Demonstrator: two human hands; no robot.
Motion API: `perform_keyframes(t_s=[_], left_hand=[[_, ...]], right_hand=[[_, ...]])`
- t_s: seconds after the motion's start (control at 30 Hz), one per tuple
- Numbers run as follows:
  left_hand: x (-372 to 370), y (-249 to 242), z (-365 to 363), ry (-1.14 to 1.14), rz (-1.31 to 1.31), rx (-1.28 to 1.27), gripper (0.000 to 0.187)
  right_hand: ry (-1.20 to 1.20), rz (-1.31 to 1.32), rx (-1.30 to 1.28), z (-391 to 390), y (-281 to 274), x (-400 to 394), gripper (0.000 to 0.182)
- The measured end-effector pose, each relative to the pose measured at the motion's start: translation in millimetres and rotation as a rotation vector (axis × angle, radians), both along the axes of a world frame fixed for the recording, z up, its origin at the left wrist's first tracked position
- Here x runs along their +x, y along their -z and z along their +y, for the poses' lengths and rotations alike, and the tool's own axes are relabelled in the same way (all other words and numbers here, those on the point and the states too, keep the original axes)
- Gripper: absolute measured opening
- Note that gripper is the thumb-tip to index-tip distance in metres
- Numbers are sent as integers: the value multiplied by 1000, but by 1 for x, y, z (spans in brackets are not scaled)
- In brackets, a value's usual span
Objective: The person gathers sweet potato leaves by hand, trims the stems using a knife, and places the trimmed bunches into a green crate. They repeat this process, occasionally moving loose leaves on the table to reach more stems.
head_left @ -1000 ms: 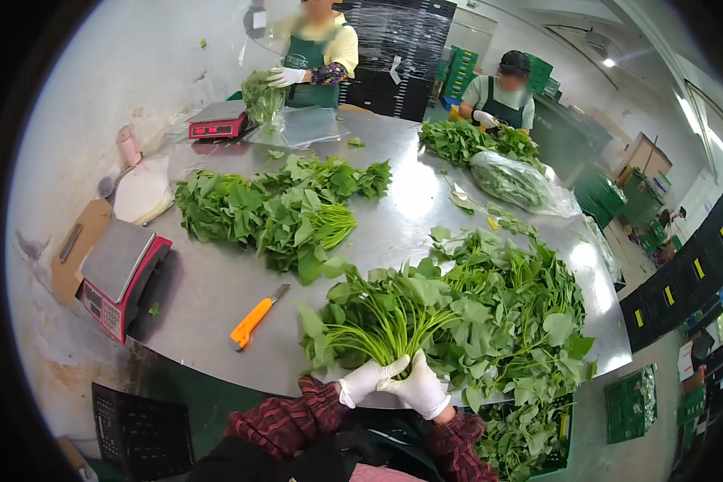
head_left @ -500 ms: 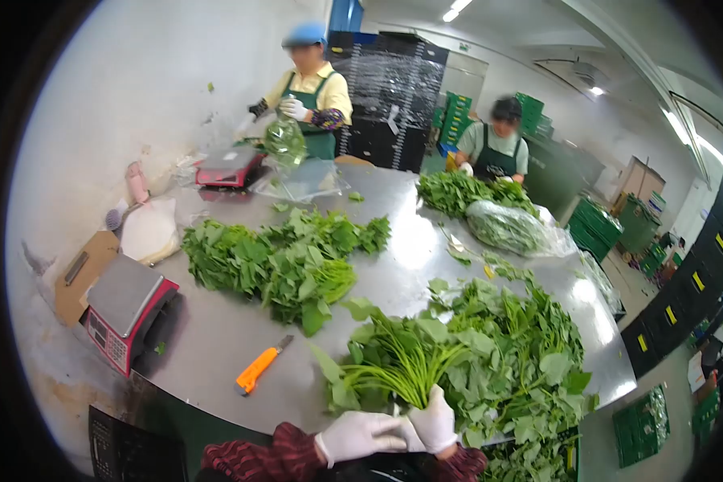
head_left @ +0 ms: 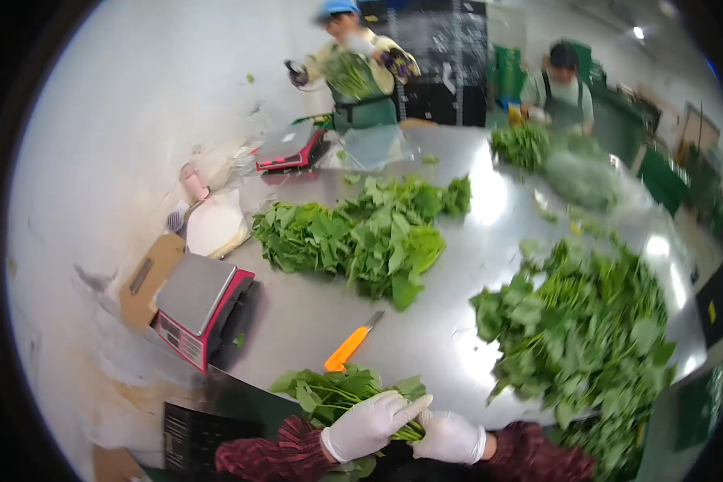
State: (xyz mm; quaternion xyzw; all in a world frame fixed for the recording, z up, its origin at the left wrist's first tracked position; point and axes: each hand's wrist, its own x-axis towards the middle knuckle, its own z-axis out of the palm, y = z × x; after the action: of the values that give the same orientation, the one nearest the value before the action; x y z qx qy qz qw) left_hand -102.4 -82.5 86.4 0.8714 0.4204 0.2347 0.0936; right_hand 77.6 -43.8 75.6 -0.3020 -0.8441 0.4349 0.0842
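Note:
A bunch of leafy greens [head_left: 321, 394] is held low at the table's front edge, its leaves to the left and its stem ends to the right. My left hand [head_left: 369, 426], in a white glove, is wrapped over the stems. At the stem ends, my right hand [head_left: 451, 439] is closed, also gloved in white, its fingers partly hidden. Just beyond the bunch lies an orange-handled knife [head_left: 348, 348] on the metal table [head_left: 289, 321]. To the right spreads a large heap of leafy greens [head_left: 586, 337].
Several bunched greens [head_left: 361, 237] lie mid-table. A red scale [head_left: 197, 301] stands at the left, with another scale [head_left: 291, 146] farther back. Across the table are a blue-capped co-worker [head_left: 357, 72] holding bagged greens and a second co-worker [head_left: 558, 92] beside a filled plastic bag [head_left: 582, 177].
Both hands have brought the bunch left and down from the big heap, and its leaves now point left. My view has swung as well. The blue-capped co-worker has raised the bagged greens.

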Motion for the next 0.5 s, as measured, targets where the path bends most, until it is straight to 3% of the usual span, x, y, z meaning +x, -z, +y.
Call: perform_keyframes(t_s=[0.07, 0.13, 0.2, 0.23, 0.27, 0.3, 0.33, 0.37, 0.43, 0.5], left_hand=[[-16, 6, -10, 36, 5, -118, 69], [-31, 3, -17, 17, -28, -403, 66], [-51, 12, -20, -10, -100, -499, 63], [-61, 11, -21, -125, -149, -506, 59], [-72, 12, -22, -242, -199, -511, 56], [-83, 21, -23, -284, -313, -443, 43], [-88, 29, -24, -276, -312, -445, 43], [-92, 36, -26, -391, -386, -475, 32], [-92, 44, -25, -530, -543, -530, 14], [-80, 44, -23, -522, -600, -574, 16]], right_hand=[[-70, -32, -12, -3, 8, -17, 33], [-333, -240, -10, 10, -7, -31, 51], [-546, -344, 0, 44, -25, -35, 71], [-438, -372, -253, 66, -21, -37, 84], [-317, -403, -160, 90, -14, -41, 86], [-169, -287, -119, 111, 29, -49, 89], [103, -332, -104, 117, 28, -60, 90], [216, -472, -278, 119, 4, -78, 88], [219, -410, -3, 117, 54, -116, 85], [220, -446, 20, 110, 76, -156, 82]])
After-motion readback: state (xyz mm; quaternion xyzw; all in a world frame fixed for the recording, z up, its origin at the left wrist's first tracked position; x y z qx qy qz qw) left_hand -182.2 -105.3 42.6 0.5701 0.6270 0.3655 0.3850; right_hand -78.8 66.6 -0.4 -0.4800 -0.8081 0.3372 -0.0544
